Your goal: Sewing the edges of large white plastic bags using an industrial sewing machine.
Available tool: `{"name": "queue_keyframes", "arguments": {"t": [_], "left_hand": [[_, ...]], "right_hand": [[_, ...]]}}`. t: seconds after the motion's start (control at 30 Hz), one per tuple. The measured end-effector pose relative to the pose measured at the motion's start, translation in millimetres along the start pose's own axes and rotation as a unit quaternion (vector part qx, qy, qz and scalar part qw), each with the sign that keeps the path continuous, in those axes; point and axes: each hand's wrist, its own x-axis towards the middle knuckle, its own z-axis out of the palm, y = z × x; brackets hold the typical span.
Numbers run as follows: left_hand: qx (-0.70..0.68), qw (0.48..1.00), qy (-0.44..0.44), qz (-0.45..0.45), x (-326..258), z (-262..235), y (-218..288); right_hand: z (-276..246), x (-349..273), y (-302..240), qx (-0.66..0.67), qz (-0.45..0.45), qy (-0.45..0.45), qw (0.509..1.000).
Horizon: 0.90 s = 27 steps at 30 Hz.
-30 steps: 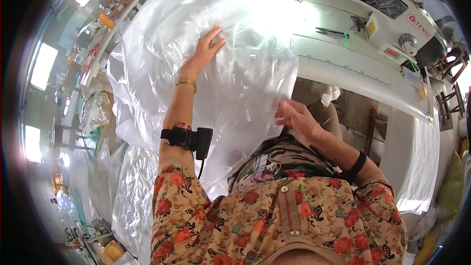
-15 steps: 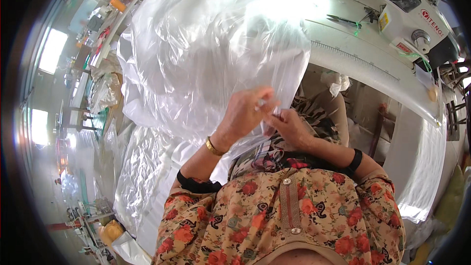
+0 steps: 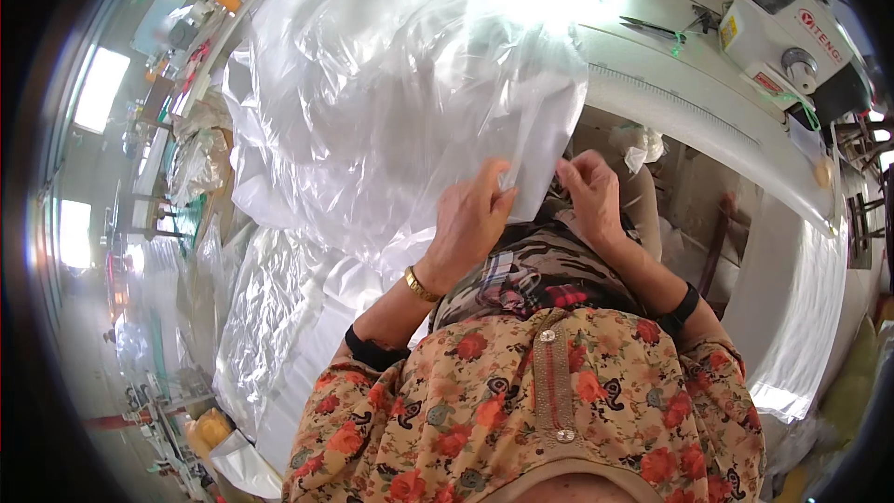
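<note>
A large, crinkled sheet of clear plastic (image 3: 372,102) spreads from the machine table down toward my lap. My left hand (image 3: 470,224) lies at its lower right part, fingers curled on the plastic, thumb and forefinger a little apart. Across the sheet's right edge, my right hand (image 3: 593,200) has thumb and forefinger pinched together at that edge. How much plastic sits between those fingertips is too small to tell. Patterned cloth (image 3: 521,284) covers my lap below both hands.
A sewing machine (image 3: 792,47) with a lit display stands at upper right. Thread snips (image 3: 652,30) lie on its table, above a ruler strip (image 3: 675,102). More crumpled plastic (image 3: 270,317) is at left. White sheeting (image 3: 792,317) hangs at right.
My hands were close together at the sheet's lower edge and have separated. The right one moved up and to the right; the left one turned slightly and stayed on the plastic.
</note>
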Motion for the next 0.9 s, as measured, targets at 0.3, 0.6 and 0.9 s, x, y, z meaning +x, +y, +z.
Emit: {"name": "queue_keyframes", "arguments": {"t": [0.3,0.6,0.9], "left_hand": [[-0.007,0.999,-0.008,0.033,-6,-11,11],[-0.044,0.997,-0.013,0.064,-7,-21,19],[-0.095,0.995,-0.027,-0.005,-6,-26,16]], "right_hand": [[26,-6,50,0.06,0.099,-0.166,0.979],[20,-41,-25,0.289,0.212,-0.312,0.88],[25,32,2,0.541,0.113,-0.137,0.822]]}}
